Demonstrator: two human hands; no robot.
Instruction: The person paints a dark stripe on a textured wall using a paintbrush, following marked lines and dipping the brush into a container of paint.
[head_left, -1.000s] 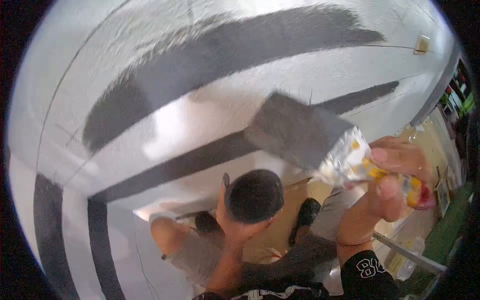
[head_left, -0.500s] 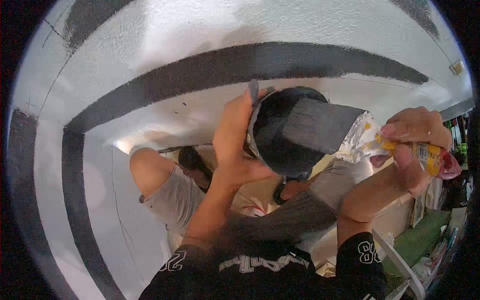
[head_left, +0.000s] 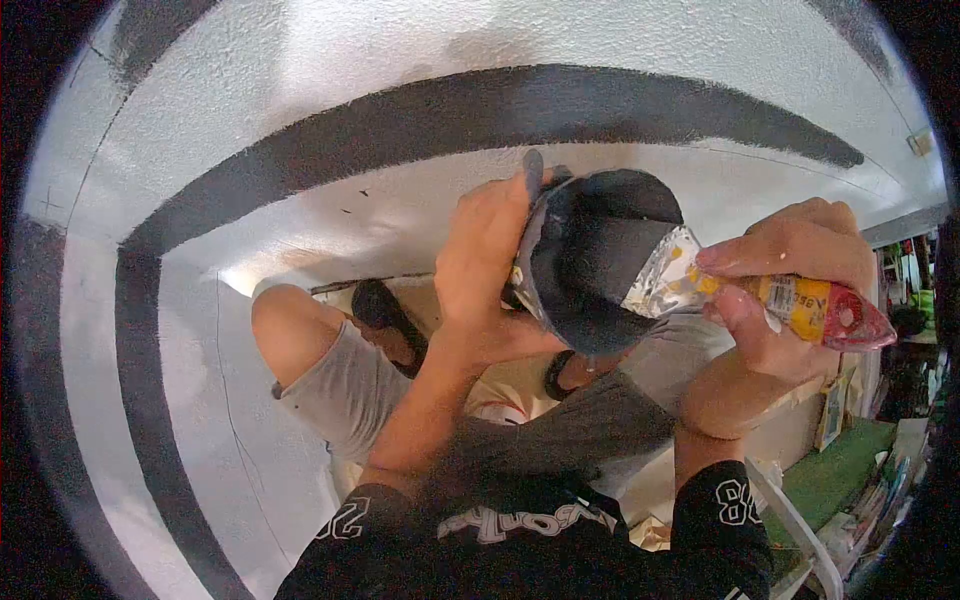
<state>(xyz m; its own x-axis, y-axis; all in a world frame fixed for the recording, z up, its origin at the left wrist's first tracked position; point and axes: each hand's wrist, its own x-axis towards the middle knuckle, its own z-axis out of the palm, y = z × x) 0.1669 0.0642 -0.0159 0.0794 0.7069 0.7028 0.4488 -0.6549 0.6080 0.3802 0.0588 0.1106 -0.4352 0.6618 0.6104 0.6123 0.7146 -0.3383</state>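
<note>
My left hand [head_left: 482,265] is wrapped round the side of a paint container [head_left: 562,215], dark inside and tilted so its opening faces me. A grey-coated finger or thumb tip sticks up at its rim. In my right hand [head_left: 810,245] is a wide paintbrush [head_left: 662,275], gripped by its yellow and red handle. Its metal ferrule is wrapped in a silvery, yellow-spotted covering. The dark bristles reach into the container's mouth, and their tip is hard to tell from the dark inside.
Before me stands a white textured wall [head_left: 350,50] with broad dark grey painted bands [head_left: 430,120] and thin drawn lines. My bent legs [head_left: 330,390] are below the container. At the lower right are a pale metal frame [head_left: 800,520], a green surface [head_left: 845,475] and assorted clutter.
The brush has moved left and deeper into the container, its ferrule now over the opening. The container has shifted slightly right and tilted. Both hands keep their grip.
</note>
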